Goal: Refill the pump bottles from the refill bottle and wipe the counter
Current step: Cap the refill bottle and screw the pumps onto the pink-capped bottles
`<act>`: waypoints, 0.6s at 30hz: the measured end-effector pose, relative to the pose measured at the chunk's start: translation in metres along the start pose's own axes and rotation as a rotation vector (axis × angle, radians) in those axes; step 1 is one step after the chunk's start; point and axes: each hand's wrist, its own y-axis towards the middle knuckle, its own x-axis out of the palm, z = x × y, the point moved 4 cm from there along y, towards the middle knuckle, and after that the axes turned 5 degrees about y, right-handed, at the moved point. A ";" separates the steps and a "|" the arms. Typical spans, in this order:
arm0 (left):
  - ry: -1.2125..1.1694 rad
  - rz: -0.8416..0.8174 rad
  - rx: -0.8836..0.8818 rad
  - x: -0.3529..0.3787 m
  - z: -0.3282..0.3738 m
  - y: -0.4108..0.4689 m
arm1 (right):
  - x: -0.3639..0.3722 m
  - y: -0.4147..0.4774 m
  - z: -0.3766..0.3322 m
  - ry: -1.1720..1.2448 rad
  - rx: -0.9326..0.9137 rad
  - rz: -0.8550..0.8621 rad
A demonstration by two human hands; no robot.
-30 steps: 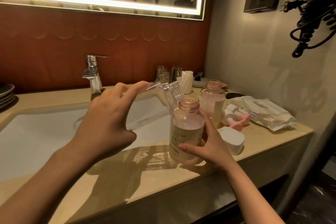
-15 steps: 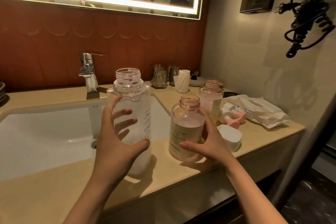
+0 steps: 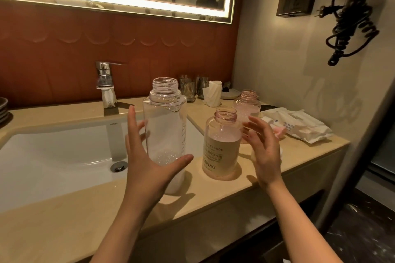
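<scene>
- Standing uncapped on desk (image 3: 85,220): refill bottle (image 3: 164,132), pump bottle (image 3: 221,147); wipes (image 3: 303,130) beyond.
- Left grip (image 3: 147,164): splayed wide around refill bottle; contact unclear.
- Right grip (image 3: 263,151): fingers straight, beside pump bottle.

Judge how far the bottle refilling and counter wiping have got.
Done: the near pump bottle holds liquid; the refill bottle stands upright. In hand: nothing; left hand and right hand are open beside them. Left: it and the far pump bottle lack pumps; the wipes pack lies aside.
</scene>
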 end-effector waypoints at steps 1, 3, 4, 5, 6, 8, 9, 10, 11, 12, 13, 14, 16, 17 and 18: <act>0.008 0.019 -0.011 -0.003 0.001 -0.001 | -0.005 -0.001 -0.004 -0.040 -0.036 0.061; 0.031 0.056 -0.024 -0.008 0.004 -0.004 | -0.018 -0.002 -0.012 -0.182 -0.090 0.153; 0.044 0.073 -0.024 -0.010 0.005 -0.005 | -0.025 -0.001 -0.014 -0.290 -0.099 0.175; 0.048 0.082 -0.022 -0.011 0.006 -0.007 | -0.032 0.000 -0.014 -0.419 -0.086 0.178; 0.044 0.088 -0.025 -0.012 0.005 -0.009 | -0.038 0.002 -0.011 -0.548 -0.051 0.158; 0.030 0.102 -0.036 -0.013 0.000 -0.013 | -0.046 0.003 -0.003 -0.773 0.059 0.073; 0.027 0.108 -0.049 -0.013 -0.004 -0.016 | -0.047 0.002 0.000 -0.853 0.127 0.028; 0.037 0.119 -0.059 -0.014 -0.007 -0.018 | -0.048 -0.002 0.004 -0.910 0.193 -0.011; 0.058 0.137 -0.062 -0.014 -0.011 -0.020 | -0.048 -0.006 0.007 -0.953 0.244 -0.043; 0.076 0.155 -0.068 -0.014 -0.014 -0.022 | -0.047 -0.010 0.011 -0.984 0.271 -0.071; 0.074 0.180 -0.087 -0.015 -0.016 -0.025 | -0.046 -0.013 0.013 -1.003 0.266 -0.089; 0.040 0.189 -0.117 -0.016 -0.018 -0.027 | -0.045 -0.015 0.015 -1.004 0.247 -0.096; -0.015 0.223 -0.142 -0.019 -0.016 -0.031 | -0.043 -0.017 0.015 -0.949 0.226 -0.067; -0.030 0.251 -0.142 -0.022 -0.014 -0.032 | -0.042 -0.018 0.014 -0.905 0.232 -0.038; -0.039 0.281 -0.148 -0.024 -0.014 -0.033 | -0.041 -0.018 0.013 -0.866 0.236 -0.008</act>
